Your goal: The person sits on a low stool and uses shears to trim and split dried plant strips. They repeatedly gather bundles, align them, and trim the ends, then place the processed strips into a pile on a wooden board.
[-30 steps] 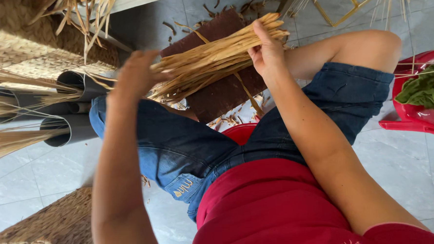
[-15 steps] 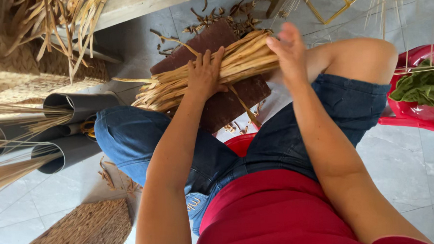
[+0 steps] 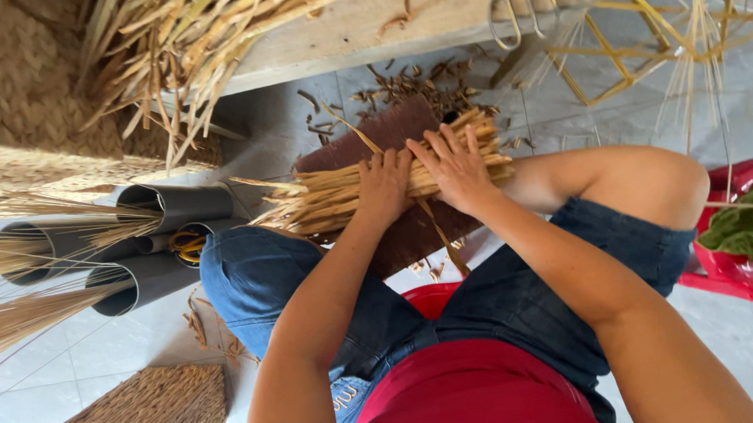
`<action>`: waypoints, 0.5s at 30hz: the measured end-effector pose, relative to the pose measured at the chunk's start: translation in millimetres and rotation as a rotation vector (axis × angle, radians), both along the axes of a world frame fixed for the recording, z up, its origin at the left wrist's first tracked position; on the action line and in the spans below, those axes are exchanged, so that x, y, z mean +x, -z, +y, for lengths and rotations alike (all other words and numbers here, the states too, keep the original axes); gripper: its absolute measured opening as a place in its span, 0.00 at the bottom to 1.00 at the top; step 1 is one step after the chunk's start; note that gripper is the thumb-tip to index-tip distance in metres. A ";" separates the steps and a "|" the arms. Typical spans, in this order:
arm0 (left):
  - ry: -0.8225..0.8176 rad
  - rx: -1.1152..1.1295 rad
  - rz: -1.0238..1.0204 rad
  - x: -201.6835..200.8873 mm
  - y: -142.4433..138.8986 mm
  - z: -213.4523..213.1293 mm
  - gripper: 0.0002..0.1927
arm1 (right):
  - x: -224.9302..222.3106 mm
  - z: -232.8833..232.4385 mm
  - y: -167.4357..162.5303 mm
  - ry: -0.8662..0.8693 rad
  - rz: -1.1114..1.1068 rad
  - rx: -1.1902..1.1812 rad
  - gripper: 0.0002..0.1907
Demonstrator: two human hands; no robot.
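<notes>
Hands press side by side on a straw bundle point(image 3: 342, 196) that lies across a brown mat point(image 3: 390, 135) on the tiled floor point(image 3: 78, 360), just ahead of the person's knees. The left hand point(image 3: 384, 184) lies palm down on the middle of the bundle, fingers together and curled over its far edge. The right hand point(image 3: 457, 164) rests flat just beside it, fingers spread over the stalks, its thumb touching the left hand. Neither hand closes round the bundle; both lie on top of it. The bundle's loose ends fan out to the left, toward a cluster of grey pipes point(image 3: 173, 208) lying on the floor with straw poking from them. Yellow-handled scissors point(image 3: 187, 243) sit among the pipes. Dark scraps point(image 3: 413, 79) litter the floor beyond the mat, under a wooden plank point(image 3: 368, 26) heaped with dry leaves. A woven mat point(image 3: 140, 412) lies at lower left, and a red basin point(image 3: 734, 263) holding green leaves stands at right.
</notes>
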State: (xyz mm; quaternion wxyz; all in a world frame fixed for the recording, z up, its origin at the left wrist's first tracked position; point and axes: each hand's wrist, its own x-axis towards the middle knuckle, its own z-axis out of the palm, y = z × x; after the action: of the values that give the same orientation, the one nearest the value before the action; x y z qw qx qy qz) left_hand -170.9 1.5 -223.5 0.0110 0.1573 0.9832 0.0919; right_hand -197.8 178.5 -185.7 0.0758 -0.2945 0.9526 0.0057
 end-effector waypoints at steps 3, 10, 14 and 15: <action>-0.004 -0.075 0.140 -0.3 0.7 0.0 0.44 | -3.3 3.2 5.1 0.011 -0.080 -0.069 0.62; 0.033 -0.113 -0.334 -17.8 -57.2 -3.3 0.56 | -2.9 -1.9 2.8 0.013 -0.058 -0.091 0.62; 0.028 -0.033 -0.434 -59.3 -89.4 -17.5 0.47 | -5.4 -6.8 1.7 0.062 -0.124 -0.105 0.61; 0.025 0.019 -0.373 -71.2 -93.6 -25.2 0.43 | -6.3 -7.4 1.5 0.066 -0.139 -0.083 0.61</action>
State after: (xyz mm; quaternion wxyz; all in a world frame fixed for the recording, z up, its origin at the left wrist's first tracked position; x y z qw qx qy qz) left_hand -242.1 -23.6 -130.0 0.1929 0.1501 0.9611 0.1285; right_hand -204.1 171.1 -187.2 0.1295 -0.2655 0.9537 -0.0567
